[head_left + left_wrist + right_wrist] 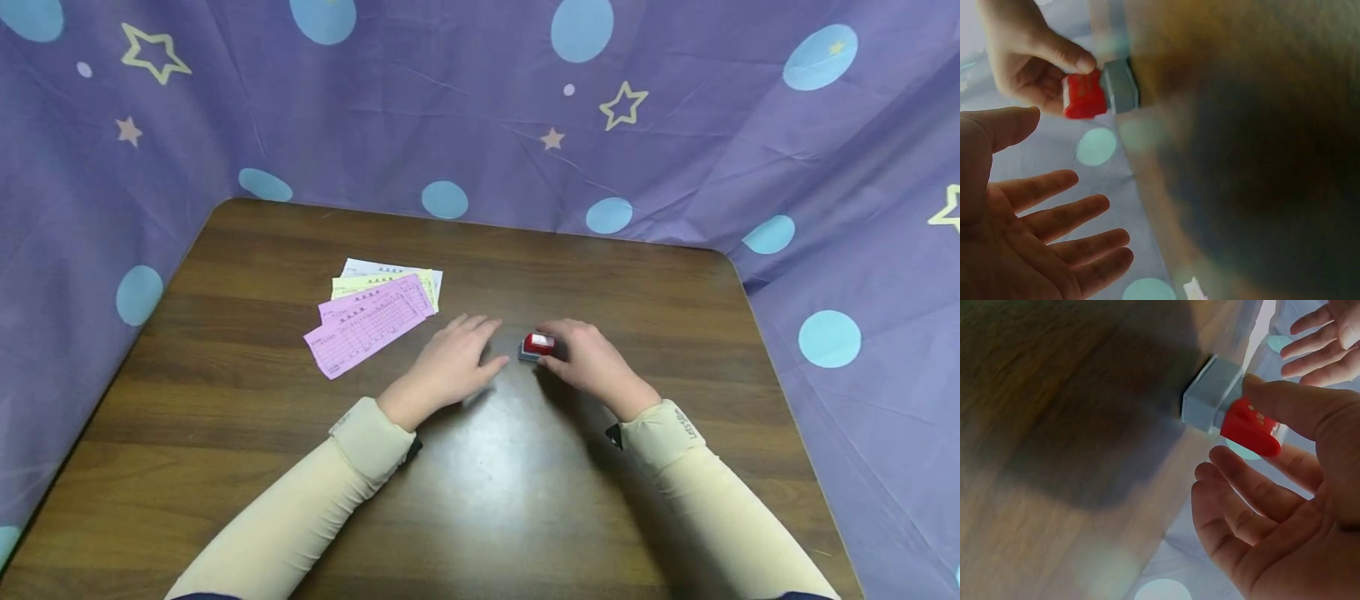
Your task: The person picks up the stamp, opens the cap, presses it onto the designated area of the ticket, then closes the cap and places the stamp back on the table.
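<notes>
A self-inking stamp [538, 344] with a red top and grey base stands upright on the wooden table. Thumb and index finger of my right hand [592, 362] pinch its red part from the right side. The right wrist view has the thumb along the red top [1250, 427], the grey base [1210, 397] at the tabletop and the other fingers loosely bent below. My left hand [453, 358] is held to the left of the stamp, fingers spread and holding nothing. In the left wrist view, the palm and fingers of the left hand [1041, 212] face the stamp [1088, 94].
Several paper slips fan out beyond my left hand: pink slips [371, 325] in front, a yellow slip [345, 286] behind them and a white slip [367, 266] at the back. A purple curtain [480, 108] with stars and dots surrounds the table [637, 283].
</notes>
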Available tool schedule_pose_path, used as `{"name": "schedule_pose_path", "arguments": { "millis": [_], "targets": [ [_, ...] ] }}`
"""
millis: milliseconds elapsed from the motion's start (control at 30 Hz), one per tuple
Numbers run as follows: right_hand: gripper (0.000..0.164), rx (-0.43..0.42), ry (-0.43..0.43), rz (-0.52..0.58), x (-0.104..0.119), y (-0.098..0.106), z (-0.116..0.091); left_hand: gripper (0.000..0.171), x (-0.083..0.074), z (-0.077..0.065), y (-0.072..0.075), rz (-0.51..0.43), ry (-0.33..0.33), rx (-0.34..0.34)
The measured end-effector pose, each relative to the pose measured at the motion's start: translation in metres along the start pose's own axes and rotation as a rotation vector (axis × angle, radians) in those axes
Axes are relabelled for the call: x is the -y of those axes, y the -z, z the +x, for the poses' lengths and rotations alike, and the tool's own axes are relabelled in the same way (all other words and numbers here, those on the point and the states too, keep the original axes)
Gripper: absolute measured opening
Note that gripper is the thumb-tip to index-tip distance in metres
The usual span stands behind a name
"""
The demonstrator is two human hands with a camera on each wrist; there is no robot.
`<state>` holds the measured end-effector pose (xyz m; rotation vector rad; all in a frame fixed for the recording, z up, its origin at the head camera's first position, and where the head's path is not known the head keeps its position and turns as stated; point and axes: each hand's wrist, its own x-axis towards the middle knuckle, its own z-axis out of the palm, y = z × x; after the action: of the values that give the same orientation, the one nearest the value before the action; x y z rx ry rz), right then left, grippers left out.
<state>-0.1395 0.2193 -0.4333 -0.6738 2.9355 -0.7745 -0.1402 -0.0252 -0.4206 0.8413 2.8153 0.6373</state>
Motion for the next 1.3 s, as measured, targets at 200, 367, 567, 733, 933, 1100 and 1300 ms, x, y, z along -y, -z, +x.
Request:
{"name": "schedule_pose_path", "arguments": {
  "millis": [200,367,567,733,933,1100,1300],
  "targets": [
    [0.042,-0.005,0.01,-0.033,0.0,-0.004,0.004,0.059,-0.003,0.001,-0.014,-0.065,-0.024,0.005],
    [0.034,-0.012,0.0,-0.053,0.001,-0.006,0.006,0.057,-0.005,0.002,-0.016,-0.078,-0.017,-0.011],
    [0.022,-0.011,-0.009,-0.062,0.0,-0.009,0.006,0.056,-0.006,0.005,-0.018,-0.085,-0.027,-0.025],
    [0.019,-0.036,-0.011,-0.02,0.0,-0.011,0.001,0.057,-0.004,0.006,-0.021,-0.12,-0.026,-0.019],
    [0.021,-0.061,0.002,0.145,0.014,-0.002,-0.011,0.054,0.0,0.007,-0.025,-0.282,-0.04,-0.004],
    [0.027,-0.114,0.027,0.313,0.031,0.008,-0.023,0.041,0.0,0.004,-0.023,-0.503,-0.087,-0.015],
    [0.027,-0.125,0.011,0.384,0.04,0.014,-0.031,0.025,-0.002,0.0,-0.019,-0.627,-0.105,-0.04]
  ]
}}
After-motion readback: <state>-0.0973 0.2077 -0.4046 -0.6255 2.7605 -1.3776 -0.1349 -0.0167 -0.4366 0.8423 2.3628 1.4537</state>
